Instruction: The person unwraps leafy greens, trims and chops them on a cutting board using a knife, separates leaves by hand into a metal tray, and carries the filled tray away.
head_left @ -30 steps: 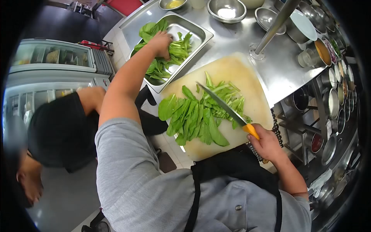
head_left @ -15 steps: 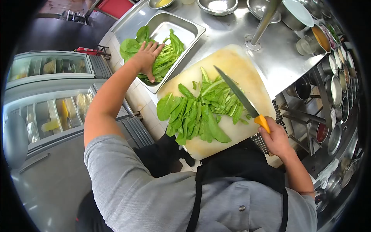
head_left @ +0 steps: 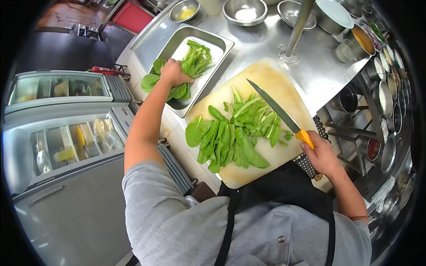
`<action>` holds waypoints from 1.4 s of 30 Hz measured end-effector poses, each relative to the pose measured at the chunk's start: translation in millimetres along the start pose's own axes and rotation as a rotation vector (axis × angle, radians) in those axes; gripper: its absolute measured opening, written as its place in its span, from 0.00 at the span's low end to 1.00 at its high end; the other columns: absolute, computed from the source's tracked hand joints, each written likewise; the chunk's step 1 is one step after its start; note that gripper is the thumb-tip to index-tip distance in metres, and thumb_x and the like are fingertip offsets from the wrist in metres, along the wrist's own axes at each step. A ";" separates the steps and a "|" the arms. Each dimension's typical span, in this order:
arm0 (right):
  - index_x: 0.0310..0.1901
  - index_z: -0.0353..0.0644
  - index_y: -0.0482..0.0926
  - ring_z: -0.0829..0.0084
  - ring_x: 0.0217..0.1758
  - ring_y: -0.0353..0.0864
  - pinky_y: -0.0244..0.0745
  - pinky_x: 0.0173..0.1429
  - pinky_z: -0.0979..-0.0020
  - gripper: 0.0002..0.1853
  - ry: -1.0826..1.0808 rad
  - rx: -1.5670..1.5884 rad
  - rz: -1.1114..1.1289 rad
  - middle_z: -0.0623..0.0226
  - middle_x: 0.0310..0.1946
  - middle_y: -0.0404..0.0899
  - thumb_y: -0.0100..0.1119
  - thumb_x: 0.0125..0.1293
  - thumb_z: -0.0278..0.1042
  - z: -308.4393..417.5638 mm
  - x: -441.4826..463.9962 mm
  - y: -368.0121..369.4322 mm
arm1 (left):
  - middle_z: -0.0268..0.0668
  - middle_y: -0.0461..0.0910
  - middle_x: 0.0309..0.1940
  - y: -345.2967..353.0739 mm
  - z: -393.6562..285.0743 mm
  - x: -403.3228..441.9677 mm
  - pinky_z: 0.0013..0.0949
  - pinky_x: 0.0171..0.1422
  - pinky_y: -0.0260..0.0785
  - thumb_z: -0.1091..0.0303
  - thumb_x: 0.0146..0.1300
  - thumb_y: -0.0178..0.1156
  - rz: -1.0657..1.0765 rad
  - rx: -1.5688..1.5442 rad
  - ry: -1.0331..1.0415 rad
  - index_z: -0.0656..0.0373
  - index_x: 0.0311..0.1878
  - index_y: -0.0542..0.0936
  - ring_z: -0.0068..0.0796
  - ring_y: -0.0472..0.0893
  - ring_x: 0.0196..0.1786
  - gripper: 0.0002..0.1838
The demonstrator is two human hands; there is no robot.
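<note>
My left hand [head_left: 175, 73] is closed around a bunch of leafy greens [head_left: 196, 58] in a steel tray [head_left: 217, 47]. Broad leaves hang past the tray's left side, and my fingertips are partly hidden. In my right hand [head_left: 322, 156] is a kitchen knife [head_left: 278, 107] with a yellow handle, its blade slanting up and left over the cutting board [head_left: 262, 71]. More leafy greens [head_left: 230, 137] lie spread on the board, with the cut stalks toward the knife and the whole leaves toward the lower left.
Steel bowls [head_left: 245, 11] stand along the back of the steel table [head_left: 248, 42], and a metal post [head_left: 296, 35] rises from it. Pots and food containers [head_left: 350, 48] crowd the right side. Glass-topped freezers [head_left: 66, 146] stand at left.
My left hand, spread flat over the greens before, has now closed on them and bunched them up in the tray. The knife stays in my right hand, nearly unmoved.
</note>
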State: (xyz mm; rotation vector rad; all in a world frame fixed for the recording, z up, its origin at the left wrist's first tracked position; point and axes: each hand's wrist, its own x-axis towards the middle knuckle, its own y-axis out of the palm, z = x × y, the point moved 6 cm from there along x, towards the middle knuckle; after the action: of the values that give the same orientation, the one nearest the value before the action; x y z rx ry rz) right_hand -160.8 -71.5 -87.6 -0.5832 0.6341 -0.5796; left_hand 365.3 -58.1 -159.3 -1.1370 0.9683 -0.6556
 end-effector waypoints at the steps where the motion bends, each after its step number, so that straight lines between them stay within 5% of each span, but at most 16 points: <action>1: 0.53 0.37 0.72 0.42 0.39 0.81 0.74 0.44 0.49 0.17 0.000 -0.004 0.016 0.44 0.31 0.80 0.56 0.69 0.40 0.2 0.3 0.1 | 0.52 0.76 0.59 6.8 2.8 -2.9 0.50 0.63 0.70 0.45 0.30 0.78 -0.003 0.003 0.008 0.62 0.60 0.75 0.49 0.76 0.63 0.51; 5: 0.53 0.37 0.72 0.41 0.39 0.81 0.74 0.44 0.49 0.17 0.011 -0.014 0.011 0.43 0.31 0.80 0.56 0.69 0.39 -8.7 -0.2 -0.1 | 0.53 0.74 0.61 6.1 -10.4 -21.6 0.50 0.64 0.70 0.46 0.24 0.83 -0.110 -0.039 0.171 0.59 0.74 0.59 0.51 0.75 0.63 0.69; 7: 0.53 0.37 0.72 0.41 0.38 0.81 0.75 0.44 0.49 0.17 0.020 -0.015 -0.018 0.44 0.31 0.80 0.56 0.69 0.39 -10.9 -3.8 -3.7 | 0.54 0.75 0.61 6.2 -9.8 -22.3 0.45 0.64 0.71 0.51 0.33 0.80 0.047 -0.121 0.034 0.59 0.73 0.61 0.52 0.76 0.61 0.61; 8: 0.53 0.37 0.72 0.41 0.38 0.81 0.75 0.44 0.49 0.17 0.017 -0.012 -0.023 0.44 0.31 0.80 0.56 0.69 0.39 -11.5 -5.9 -5.0 | 0.55 0.80 0.53 5.7 -7.9 -23.9 0.45 0.59 0.74 0.58 0.40 0.75 -0.026 -0.137 0.008 0.59 0.70 0.65 0.52 0.81 0.55 0.51; 12: 0.53 0.37 0.72 0.42 0.40 0.81 0.75 0.45 0.49 0.17 0.001 -0.012 -0.069 0.43 0.32 0.80 0.56 0.69 0.39 -14.4 -8.7 -11.3 | 0.54 0.84 0.45 -4.0 -3.6 -29.0 0.46 0.57 0.75 0.63 0.43 0.70 0.005 -0.077 -0.140 0.61 0.58 0.74 0.53 0.83 0.51 0.35; 20: 0.53 0.38 0.73 0.42 0.42 0.81 0.74 0.48 0.49 0.17 -0.007 0.044 -0.036 0.43 0.34 0.81 0.56 0.69 0.41 -43.2 -21.7 -21.5 | 0.56 0.84 0.42 -73.2 16.4 -70.5 0.44 0.54 0.76 0.64 0.42 0.70 -0.158 -0.226 -0.321 0.68 0.48 0.80 0.53 0.84 0.47 0.28; 23: 0.52 0.37 0.73 0.41 0.42 0.80 0.74 0.48 0.48 0.17 0.015 0.032 -0.021 0.44 0.34 0.80 0.56 0.69 0.41 -54.4 -25.6 -19.6 | 0.57 0.84 0.40 -113.6 -50.2 -107.9 0.45 0.54 0.75 0.65 0.41 0.69 -0.176 -0.419 -0.220 0.68 0.48 0.81 0.54 0.84 0.46 0.27; 27: 0.49 0.38 0.73 0.41 0.41 0.80 0.73 0.46 0.48 0.15 -0.031 0.099 -0.126 0.43 0.33 0.80 0.55 0.70 0.42 -54.2 -20.0 -27.5 | 0.55 0.84 0.44 -96.7 -141.8 -118.5 0.45 0.55 0.76 0.65 0.42 0.71 -0.186 -0.511 -0.112 0.65 0.54 0.78 0.53 0.84 0.49 0.32; 31: 0.47 0.38 0.73 0.41 0.41 0.80 0.73 0.45 0.47 0.15 -0.023 0.199 -0.234 0.43 0.33 0.80 0.53 0.71 0.43 -41.5 -3.5 -30.7 | 0.54 0.84 0.45 -68.0 -229.5 -104.2 0.45 0.57 0.76 0.60 0.39 0.77 -0.091 -0.346 -0.150 0.65 0.47 0.79 0.51 0.84 0.50 0.30; 35: 0.50 0.38 0.71 0.40 0.40 0.80 0.74 0.46 0.46 0.17 -0.084 0.047 -0.185 0.43 0.32 0.81 0.53 0.71 0.44 -26.4 20.9 -20.0 | 0.52 0.84 0.45 -16.8 -246.8 -75.4 0.44 0.57 0.76 0.57 0.40 0.77 -0.067 -0.304 -0.193 0.64 0.47 0.79 0.50 0.84 0.51 0.31; 42: 0.49 0.38 0.70 0.44 0.39 0.82 0.75 0.46 0.47 0.16 -0.079 -0.071 -0.092 0.46 0.34 0.82 0.51 0.72 0.44 -10.0 42.8 -12.1 | 0.51 0.81 0.55 -37.1 -246.4 -113.4 0.41 0.62 0.74 0.47 0.33 0.80 0.061 -0.139 -0.211 0.66 0.64 0.68 0.46 0.81 0.58 0.55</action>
State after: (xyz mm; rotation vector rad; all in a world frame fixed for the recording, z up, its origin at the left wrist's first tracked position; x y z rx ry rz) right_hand -142.9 -110.8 -102.3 -0.7012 0.5571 -0.6189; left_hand 95.9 -83.5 -117.9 -1.2662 0.8741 -0.4146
